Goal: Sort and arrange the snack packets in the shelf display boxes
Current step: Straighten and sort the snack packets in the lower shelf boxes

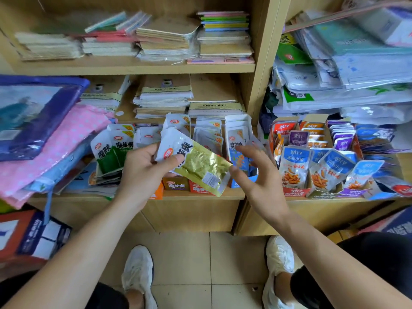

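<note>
While my left hand (140,172) grips the gold-and-white packet (200,166) above the front of the shelf (93,198), snacks crowd in on every side. White packets (209,134) stand upright in the display boxes (176,185) right behind it, green-fronted ones (109,157) lean loose to the left, and a pink dotted bag (73,134) spills across the far left of the shelf. Right of the wooden divider (260,63), more boxes (296,192) hold blue packets (294,166), with orange and purple rows behind. The packet's long axis runs diagonally, its white logo end far-left under my thumb and its gold barcode end near-right, face up. My right hand (260,179) holds nothing, its fingers spread wide, with the thumb tip just beside the packet's gold edge; whether they touch I cannot tell. Stacked notebooks (162,97) fill the shelf above, so open room lies mostly nearer me, over the shelf's front edge and the tiled floor (185,253).
</note>
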Tool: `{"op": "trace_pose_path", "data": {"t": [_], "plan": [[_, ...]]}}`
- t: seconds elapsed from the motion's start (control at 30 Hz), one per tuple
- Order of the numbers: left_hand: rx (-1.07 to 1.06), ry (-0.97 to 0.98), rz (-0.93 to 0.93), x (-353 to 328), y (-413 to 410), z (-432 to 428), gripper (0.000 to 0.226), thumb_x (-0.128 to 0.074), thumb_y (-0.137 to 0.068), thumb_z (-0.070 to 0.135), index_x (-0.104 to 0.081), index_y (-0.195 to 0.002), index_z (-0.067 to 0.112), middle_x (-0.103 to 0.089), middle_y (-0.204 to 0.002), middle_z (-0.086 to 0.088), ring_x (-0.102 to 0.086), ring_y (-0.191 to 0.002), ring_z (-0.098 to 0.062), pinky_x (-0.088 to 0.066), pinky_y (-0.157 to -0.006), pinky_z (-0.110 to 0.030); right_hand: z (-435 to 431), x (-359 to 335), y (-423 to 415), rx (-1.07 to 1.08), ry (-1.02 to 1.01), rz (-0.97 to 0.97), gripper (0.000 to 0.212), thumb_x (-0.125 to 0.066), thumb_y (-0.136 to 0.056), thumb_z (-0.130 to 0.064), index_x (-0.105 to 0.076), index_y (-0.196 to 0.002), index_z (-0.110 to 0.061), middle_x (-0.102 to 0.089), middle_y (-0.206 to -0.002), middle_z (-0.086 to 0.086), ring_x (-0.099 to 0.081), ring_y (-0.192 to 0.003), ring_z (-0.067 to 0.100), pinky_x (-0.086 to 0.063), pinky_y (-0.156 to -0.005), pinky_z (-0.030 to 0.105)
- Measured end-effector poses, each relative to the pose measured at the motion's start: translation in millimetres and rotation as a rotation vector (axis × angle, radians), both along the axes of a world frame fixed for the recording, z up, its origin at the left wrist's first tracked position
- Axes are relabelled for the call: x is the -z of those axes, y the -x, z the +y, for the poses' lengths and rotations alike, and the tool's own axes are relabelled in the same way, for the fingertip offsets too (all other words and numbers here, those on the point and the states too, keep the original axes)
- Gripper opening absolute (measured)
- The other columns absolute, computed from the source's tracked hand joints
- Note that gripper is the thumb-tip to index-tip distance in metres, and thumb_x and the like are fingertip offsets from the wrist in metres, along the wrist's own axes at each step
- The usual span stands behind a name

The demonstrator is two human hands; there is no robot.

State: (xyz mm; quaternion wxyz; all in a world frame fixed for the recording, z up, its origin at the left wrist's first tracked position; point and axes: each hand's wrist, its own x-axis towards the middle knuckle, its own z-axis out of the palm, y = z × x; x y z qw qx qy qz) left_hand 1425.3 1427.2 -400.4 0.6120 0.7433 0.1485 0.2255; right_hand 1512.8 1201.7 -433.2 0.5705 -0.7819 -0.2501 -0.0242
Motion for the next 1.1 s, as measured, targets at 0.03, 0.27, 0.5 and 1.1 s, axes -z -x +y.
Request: {"op": "trace_pose_path", "data": {"t": [0.03,0.27,0.5,1.1], "plan": [[0.025,-0.008,0.022,0.6,0.5,0.2,0.013,-0.075,-0.087,0.005,-0.077,-0.095,0.015,-0.077,-0.083,0.006,-0.069,-0.075,-0.008,-0.057,-0.059,-0.024,2.1,-6.2,3.3,-0.086,-0.004,0.104,0.054,-0.07,-0.082,-0.046,-0.059,-0.132,-0.029,-0.059,-0.126,-0.02,-0.052,-0.121,-0.004,-0.042,-0.099,0.014],[0.096,0.024,0.091,1.6,4.6,-0.3,0.018,-0.082,-0.08,0.021,-0.076,-0.095,0.014,-0.078,-0.087,-0.007,-0.071,-0.075,-0.024,-0.058,-0.063,-0.036,15.5,-13.1,6.8,-0.451,0.096,0.381,0.059,-0.087,-0.076,-0.017,-0.059,-0.127,-0.019,-0.074,-0.111,-0.003,-0.07,-0.104,0.011,-0.055,-0.089,0.028],[0.076,0.313,0.076,-5.1,12.9,-15.1,0.061,-0.076,-0.076,0.029,-0.058,-0.134,0.018,-0.077,-0.093,0.004,-0.071,-0.083,-0.011,-0.055,-0.067,-0.023,31.1,-5.1,28.0,-0.391,-0.328,0.715,0.037,-0.075,-0.082,-0.007,-0.067,-0.118,0.0,-0.072,-0.114,0.02,-0.069,-0.104,0.034,-0.057,-0.093,0.041],[-0.109,0.517,0.182,22.7,87.5,-9.1,0.026,-0.069,-0.09,0.009,-0.072,-0.115,0.014,-0.077,-0.106,-0.007,-0.075,-0.094,-0.024,-0.06,-0.067,-0.03,84.7,1.3,59.1,-0.124,-0.245,0.619,0.021,-0.056,-0.102,-0.017,-0.072,-0.095,-0.006,-0.074,-0.08,0.003,-0.066,-0.071,0.025,-0.055,-0.062,0.03]]}}
